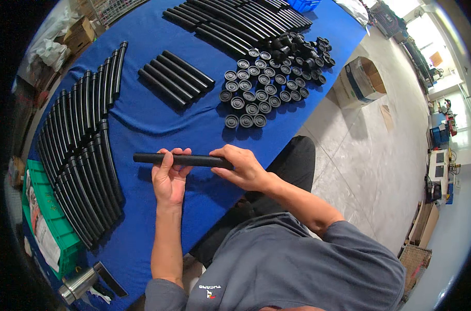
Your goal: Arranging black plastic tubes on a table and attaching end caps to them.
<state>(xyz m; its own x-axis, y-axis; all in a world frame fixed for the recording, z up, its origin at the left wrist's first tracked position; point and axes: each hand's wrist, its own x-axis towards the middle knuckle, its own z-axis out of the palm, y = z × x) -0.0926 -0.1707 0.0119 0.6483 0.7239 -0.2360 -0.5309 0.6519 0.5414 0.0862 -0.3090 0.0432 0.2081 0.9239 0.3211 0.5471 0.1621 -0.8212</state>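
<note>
A black tube (pixel 194 160) lies level across both my hands, above the near part of the blue-covered table. My left hand (pixel 171 173) grips it near the middle, palm up, with the thumb over the front and the fingertips behind. My right hand (pixel 240 167) closes round its right end and hides that end. The left end sticks out bare. Farther off, several loose black tubes (pixel 176 78) lie side by side. To their right stand many round black caps (pixel 252 96) with ringed tops, some heaped at the back.
Rows of capped black tubes (pixel 85 150) cover the table's left side, and more black tubes (pixel 235 26) lie at the far edge. A green crate (pixel 64 228) and a metal cylinder (pixel 80 285) stand at the near left. A cardboard box (pixel 360 83) stands on the floor to the right.
</note>
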